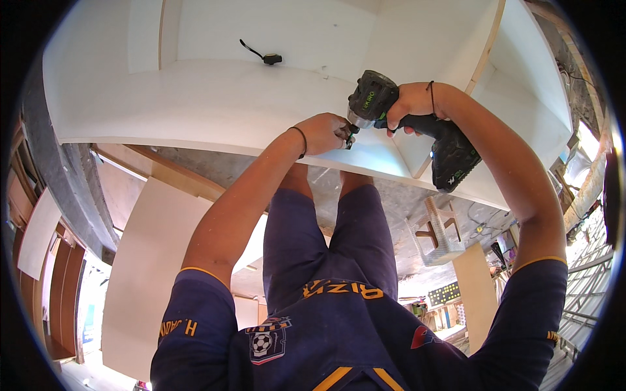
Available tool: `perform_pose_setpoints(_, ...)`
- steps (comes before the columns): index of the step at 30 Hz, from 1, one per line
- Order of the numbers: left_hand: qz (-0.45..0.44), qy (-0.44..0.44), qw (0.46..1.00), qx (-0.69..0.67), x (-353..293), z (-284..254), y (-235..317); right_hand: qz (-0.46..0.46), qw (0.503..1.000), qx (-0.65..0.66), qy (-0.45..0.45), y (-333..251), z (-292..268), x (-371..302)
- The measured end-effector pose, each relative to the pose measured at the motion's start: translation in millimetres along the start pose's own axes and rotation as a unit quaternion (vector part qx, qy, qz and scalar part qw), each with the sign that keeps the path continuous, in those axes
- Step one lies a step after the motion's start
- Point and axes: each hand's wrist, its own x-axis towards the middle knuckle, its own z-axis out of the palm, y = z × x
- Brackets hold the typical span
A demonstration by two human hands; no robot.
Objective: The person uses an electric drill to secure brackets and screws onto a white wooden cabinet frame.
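Observation:
My right hand [417,103] is wrapped around the grip of a black cordless drill [374,91]. The drill's silver nose points down and left, and its battery hangs over the edge of a white panel [222,107]. Right by that nose, my left hand [324,133] is closed, fingertips pinched together. A small dark piece with a hint of green shows at those fingertips, too small to name. Pale bluish light falls on the panel just right of the fingers. Farther back on the white surface lies a small black object [271,59] with a strap, possibly a tape measure.
Upright white dividers with raw wood edges [486,49] rise from the panel. Large pale boards [153,274] lean at the left, near brown wooden shelving [65,293]. Below right, a plastic-wrapped stool [435,231] and another board [472,293] stand on the grey floor.

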Motion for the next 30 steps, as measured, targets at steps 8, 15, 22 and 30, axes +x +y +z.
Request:
perform_pose_setpoints(8,-0.016,-0.019,1.000,-0.012,2.9,-4.9,-6.4,0.004,1.000,-0.003,0.007,-2.7,1.5,2.1)
perform_pose_setpoints(15,-0.021,-0.030,0.998,-0.060,3.5,-2.1,2.4,0.017,0.999,-0.042,0.012,-7.2,-0.6,-1.0)
perform_pose_setpoints(22,-0.041,-0.017,0.997,-0.064,6.2,-2.7,-0.5,0.020,1.000,-0.019,0.006,-6.6,-1.6,-0.1)
perform_pose_setpoints(30,-0.068,0.003,0.997,0.028,2.1,-5.2,3.4,0.014,1.000,-0.013,-0.005,-6.8,-3.9,2.2)
